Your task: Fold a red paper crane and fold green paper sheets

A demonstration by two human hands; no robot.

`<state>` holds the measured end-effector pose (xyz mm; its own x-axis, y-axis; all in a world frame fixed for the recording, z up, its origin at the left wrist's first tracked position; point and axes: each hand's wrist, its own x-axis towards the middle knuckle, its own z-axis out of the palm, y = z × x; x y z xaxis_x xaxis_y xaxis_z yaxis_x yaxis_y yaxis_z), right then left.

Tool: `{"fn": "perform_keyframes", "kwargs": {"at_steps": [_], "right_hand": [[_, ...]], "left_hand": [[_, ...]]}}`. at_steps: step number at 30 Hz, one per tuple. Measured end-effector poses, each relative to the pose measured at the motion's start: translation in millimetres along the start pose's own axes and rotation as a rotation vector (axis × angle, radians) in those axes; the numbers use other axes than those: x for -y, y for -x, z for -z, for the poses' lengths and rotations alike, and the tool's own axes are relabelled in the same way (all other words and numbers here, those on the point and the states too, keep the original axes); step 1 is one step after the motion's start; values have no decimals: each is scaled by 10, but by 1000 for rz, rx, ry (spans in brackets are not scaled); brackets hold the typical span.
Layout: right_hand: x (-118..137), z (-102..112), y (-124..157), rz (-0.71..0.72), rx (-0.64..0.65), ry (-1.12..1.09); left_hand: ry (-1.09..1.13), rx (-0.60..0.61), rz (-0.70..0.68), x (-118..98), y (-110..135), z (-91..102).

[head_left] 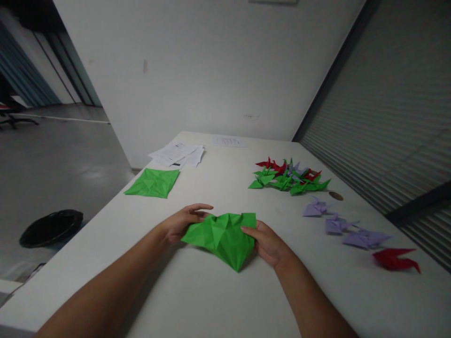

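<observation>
A green sheet of origami paper (221, 237), creased and partly collapsed into a pointed shape, rests on the white table (218, 300) in front of me. My left hand (181, 222) grips its left edge, thumb and fingers pinched on the paper. Its right edge is pinched by my right hand (268, 243). The paper's lower tip points toward me.
A flat creased green sheet (153, 183) lies at the left. White printed pages (178, 155) sit behind it. A heap of red, green and purple paper cranes (287, 177) is at the right, then several purple cranes (338, 224) and a red one (394, 259). A black dish (51, 227) is on the floor.
</observation>
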<state>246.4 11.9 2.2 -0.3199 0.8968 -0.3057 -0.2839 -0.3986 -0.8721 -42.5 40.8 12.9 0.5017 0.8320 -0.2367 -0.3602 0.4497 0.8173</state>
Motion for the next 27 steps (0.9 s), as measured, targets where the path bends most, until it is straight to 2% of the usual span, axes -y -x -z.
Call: {"fn": "perform_keyframes", "kwargs": {"at_steps": [3,7,9,12,16,18,27], "right_hand": [[6,-1,-10,62,13,-4],[81,-56,21,228,-58,-105],[112,-96,42,278,-50,-149],[124,-144,58,313,-31,-166],[81,-142,38,300,-42,-173],[55,-118,21,274,-59,-167],[16,-56,18,231,-63,-157]], "left_hand": [[39,39,17,-6,18,-5],[56,37,-105,17,15,-18],[65,39,-168,26,15,-22],[87,118,-185,38,29,-4],[88,302,-102,74,58,48],[75,344,-82,91,72,68],[22,310,-164,53,107,23]]}}
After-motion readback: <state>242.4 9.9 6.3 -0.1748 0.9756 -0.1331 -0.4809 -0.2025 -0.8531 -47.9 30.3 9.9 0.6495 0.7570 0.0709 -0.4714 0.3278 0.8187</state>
